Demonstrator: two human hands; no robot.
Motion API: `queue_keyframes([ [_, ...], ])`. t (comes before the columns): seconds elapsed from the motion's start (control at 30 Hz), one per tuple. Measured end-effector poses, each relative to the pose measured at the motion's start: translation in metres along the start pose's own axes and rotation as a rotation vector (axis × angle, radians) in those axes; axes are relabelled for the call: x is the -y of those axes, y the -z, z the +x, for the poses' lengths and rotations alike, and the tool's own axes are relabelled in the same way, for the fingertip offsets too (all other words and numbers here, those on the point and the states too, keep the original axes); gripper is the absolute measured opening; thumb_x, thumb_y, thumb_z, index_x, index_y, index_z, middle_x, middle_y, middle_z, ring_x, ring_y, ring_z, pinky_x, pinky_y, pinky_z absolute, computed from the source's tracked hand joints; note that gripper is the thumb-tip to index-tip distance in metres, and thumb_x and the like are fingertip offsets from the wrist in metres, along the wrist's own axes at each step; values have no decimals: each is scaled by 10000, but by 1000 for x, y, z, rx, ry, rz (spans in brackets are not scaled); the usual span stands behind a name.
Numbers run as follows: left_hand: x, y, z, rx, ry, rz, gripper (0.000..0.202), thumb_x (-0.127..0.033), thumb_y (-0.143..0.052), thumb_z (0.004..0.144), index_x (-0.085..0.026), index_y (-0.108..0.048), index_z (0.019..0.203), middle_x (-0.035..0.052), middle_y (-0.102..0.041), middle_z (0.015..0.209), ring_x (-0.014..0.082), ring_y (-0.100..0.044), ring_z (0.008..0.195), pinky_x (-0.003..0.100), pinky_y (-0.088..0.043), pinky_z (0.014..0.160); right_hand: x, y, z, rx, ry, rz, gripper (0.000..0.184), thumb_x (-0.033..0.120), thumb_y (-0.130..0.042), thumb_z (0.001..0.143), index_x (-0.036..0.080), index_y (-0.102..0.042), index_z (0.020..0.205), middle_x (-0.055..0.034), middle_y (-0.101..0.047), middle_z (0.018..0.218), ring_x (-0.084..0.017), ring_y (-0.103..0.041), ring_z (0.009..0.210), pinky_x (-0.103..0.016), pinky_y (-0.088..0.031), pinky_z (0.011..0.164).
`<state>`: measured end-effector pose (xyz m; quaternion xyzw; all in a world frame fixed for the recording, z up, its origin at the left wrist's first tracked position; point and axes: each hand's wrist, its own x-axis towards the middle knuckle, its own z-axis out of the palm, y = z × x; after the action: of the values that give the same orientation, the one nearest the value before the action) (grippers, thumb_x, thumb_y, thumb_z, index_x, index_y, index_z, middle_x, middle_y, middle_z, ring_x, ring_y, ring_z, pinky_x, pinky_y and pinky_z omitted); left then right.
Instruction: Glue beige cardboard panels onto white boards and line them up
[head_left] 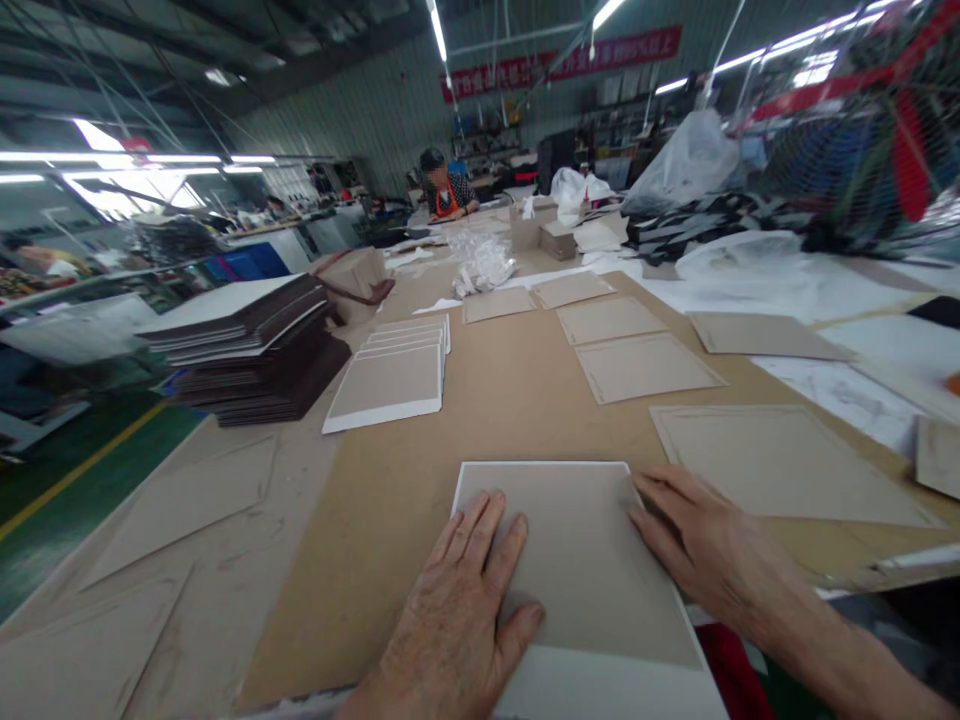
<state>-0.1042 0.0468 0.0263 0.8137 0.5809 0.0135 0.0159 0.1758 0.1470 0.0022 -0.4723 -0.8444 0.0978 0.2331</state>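
Note:
A beige card panel (pixel 585 570) with a white border lies in front of me at the table's near edge. My left hand (pixel 465 590) rests flat on its left part, fingers stretched and thumb apart. At the panel's upper right corner, the fingertips of my right hand (pixel 697 540) touch the edge; its fingers are extended, with a gap to the thumb. Beyond, to the left, is an overlapping row of similar white-edged panels (pixel 394 375). Plain beige card sheets (pixel 645 365) lie to the right, with a larger sheet (pixel 780 460) beside my right hand.
A tall stack of dark brown sheets (pixel 255 350) stands at the left. Crumpled clear plastic (pixel 482 262) lies farther back on the brown table board (pixel 510 400). A person (pixel 448 190) sits at the far end. A large red-bladed fan (pixel 900 130) is at right.

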Motion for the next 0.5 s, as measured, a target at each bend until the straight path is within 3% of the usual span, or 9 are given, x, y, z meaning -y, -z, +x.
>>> queue_keyframes([
  [0.13,-2,3,1,21,23,-11,633,-533,-419,973,-266,-311,1537,107,-226,1637,296,-189,1508,562,-278,1195,-11,-2,23,74,-240,256,395,492,-443,942,193,-633,1116,-91,-681,996,-248,-645,884,-392,-499,812],
  [0.27,-3,4,2,27,26,-39,634,-542,-403,978,-256,-314,1536,105,-229,1635,295,-172,1513,570,-228,1210,-14,-11,38,68,-275,321,409,476,-507,843,170,-683,1048,-100,-685,948,-255,-635,878,-388,-486,821],
  [0.5,-4,4,1,34,50,-88,648,-553,-417,969,-263,-310,1539,102,-209,1642,299,-152,1517,572,-195,1217,-15,-15,40,32,-328,379,435,501,-541,787,180,-723,1015,-100,-678,984,-247,-628,888,-384,-478,841],
])
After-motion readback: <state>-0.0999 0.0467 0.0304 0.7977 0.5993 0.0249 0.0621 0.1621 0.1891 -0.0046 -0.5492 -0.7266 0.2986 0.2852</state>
